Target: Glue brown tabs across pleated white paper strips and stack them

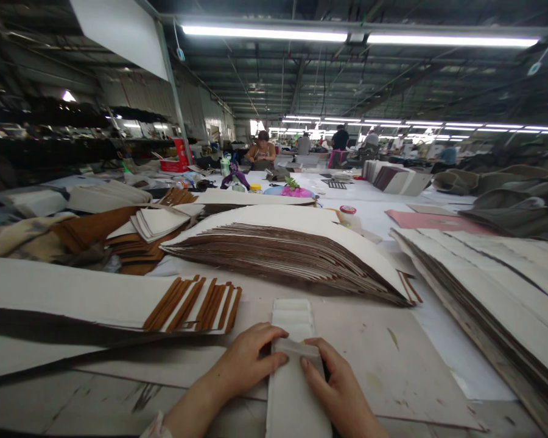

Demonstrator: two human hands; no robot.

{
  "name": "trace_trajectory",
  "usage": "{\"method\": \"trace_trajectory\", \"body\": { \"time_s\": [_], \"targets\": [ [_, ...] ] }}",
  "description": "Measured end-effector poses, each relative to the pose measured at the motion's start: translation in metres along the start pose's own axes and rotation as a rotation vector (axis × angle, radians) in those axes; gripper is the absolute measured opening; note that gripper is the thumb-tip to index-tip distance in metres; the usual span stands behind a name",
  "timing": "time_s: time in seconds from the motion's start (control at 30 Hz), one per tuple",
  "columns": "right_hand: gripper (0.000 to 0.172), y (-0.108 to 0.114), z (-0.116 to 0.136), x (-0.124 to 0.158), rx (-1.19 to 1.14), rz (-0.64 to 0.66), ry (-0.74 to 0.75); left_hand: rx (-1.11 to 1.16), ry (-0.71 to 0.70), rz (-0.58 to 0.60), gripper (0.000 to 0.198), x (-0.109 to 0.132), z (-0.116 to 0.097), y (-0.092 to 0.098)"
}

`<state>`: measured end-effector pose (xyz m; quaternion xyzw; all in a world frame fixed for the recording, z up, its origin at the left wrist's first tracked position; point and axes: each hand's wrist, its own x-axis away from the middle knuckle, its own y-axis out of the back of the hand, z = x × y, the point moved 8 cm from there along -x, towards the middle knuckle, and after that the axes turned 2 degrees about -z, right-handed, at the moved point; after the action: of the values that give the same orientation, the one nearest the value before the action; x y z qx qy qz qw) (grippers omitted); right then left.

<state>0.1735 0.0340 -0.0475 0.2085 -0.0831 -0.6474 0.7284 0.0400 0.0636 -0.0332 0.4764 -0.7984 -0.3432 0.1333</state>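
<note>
White strip (295, 395) at six o'clock is pinched by fingers (274, 332) of your left hand (244, 356) and right hand (335, 377); an arched stack (274, 246) blocks the far side, striped pile (187, 304) at eight, pale sheets (506, 292) at four.

One cam only, worn on person's head; worktable (105, 401) is viewed fwd & slightly down, from above its near edge. L hand (251, 356) & R hand (335, 377) are caught close up, btm ctr; forearms (198, 392) are cropped by btm edge. Ceiling lights (265, 33) are seen from below, along top; co-worker (262, 152) is shown far off, upper ctr.
</note>
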Motion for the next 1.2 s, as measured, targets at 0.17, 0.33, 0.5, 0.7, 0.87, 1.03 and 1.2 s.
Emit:
{"method": "trace_trajectory", "body": {
  "time_s": [0.17, 0.33, 0.5, 0.7, 0.87, 1.03, 1.2],
  "targets": [
    [0.021, -0.0003, -0.001, 0.0016, -0.004, 0.003, -0.016, 0.005, -0.016, -0.008, 0.027, -0.0001, -0.0002, 0.0007],
    [0.019, -0.001, -0.0009, 0.002, -0.026, 0.015, -0.015, 0.001, -0.029, -0.001, 0.025, -0.0006, -0.0007, 0.0007],
    [0.017, -0.0012, -0.0006, 0.0016, -0.032, 0.012, -0.018, 0.002, -0.029, 0.005, 0.025, 0.0001, -0.0017, 0.0009],
    [0.017, -0.0008, 0.0016, 0.0015, -0.021, 0.011, -0.011, 0.004, -0.039, 0.003, 0.025, -0.0007, -0.0026, 0.0011],
    [0.017, -0.0007, 0.0007, 0.0029, 0.025, -0.004, 0.017, -0.012, -0.031, -0.005, 0.012, -0.0004, -0.0012, 0.0007],
    [0.014, 0.0024, -0.0002, 0.0026, 0.14, -0.068, 0.059, -0.034, -0.029, -0.025, 0.006, -0.0005, 0.0003, 0.0003],
    [0.014, 0.0085, 0.001, 0.0009, 0.16, -0.086, 0.075, -0.059, -0.023, -0.022, 0.007, -0.0016, -0.0003, -0.0021]
  ]
}}
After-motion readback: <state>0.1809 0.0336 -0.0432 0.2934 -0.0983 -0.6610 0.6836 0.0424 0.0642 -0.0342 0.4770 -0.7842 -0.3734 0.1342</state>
